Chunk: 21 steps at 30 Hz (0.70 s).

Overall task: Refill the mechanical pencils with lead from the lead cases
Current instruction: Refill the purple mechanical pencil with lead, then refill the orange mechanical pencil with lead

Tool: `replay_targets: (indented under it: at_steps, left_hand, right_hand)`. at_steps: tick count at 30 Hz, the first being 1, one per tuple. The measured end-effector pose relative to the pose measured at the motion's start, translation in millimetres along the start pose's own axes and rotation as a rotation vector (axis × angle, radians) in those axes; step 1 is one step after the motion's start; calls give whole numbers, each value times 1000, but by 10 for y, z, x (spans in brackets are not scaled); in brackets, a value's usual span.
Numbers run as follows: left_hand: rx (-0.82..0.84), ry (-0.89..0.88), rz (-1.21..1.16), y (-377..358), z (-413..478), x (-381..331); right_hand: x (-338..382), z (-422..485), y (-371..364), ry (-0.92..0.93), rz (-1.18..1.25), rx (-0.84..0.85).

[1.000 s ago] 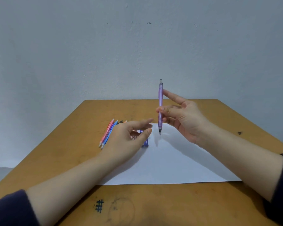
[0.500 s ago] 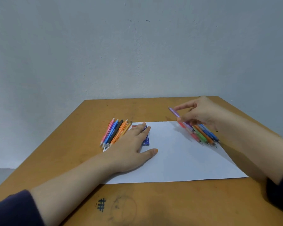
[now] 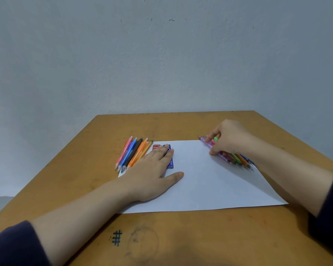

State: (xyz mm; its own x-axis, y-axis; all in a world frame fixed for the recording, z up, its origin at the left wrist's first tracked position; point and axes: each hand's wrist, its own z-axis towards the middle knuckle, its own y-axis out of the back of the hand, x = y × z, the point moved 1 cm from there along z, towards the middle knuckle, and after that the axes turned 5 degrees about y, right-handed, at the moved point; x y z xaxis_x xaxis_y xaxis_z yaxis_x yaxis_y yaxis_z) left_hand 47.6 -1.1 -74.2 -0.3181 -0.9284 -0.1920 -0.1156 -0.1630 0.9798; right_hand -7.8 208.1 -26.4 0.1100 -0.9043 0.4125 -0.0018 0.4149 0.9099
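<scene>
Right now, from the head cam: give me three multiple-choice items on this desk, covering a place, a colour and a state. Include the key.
1. Where do the red and blue lead cases lie?
A) at the sheet's near right corner
B) under the left hand fingertips, at the white paper sheet far left corner
C) on bare wood at the front edge

2. What colour is the mechanical pencil that the right hand holds?
A) black
B) translucent purple
C) white

3. What is the left hand's state?
A) flat, fingers straight
B) curled round a pencil
C) raised in the air

Key:
1 B: the fingertips cover the cases at that corner.
2 B: a purple barrel shows between the fingers.
3 A: the palm lies on the sheet and grips nothing.
</scene>
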Motion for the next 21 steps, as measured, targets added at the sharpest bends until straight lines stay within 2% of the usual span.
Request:
replay_targets:
  at_steps: [12,16,21]
  left_hand:
    - [8,0,18,-2,16,4]
    - [1,-2,17,-6,14,5]
    - [-11,0,11,-15,29,14]
  right_hand:
    - [-34,57,-25,-24,-93,-58]
    - [-47,80,-45,-14,-61,-92]
    - [-18,67,-82,93,43,-178]
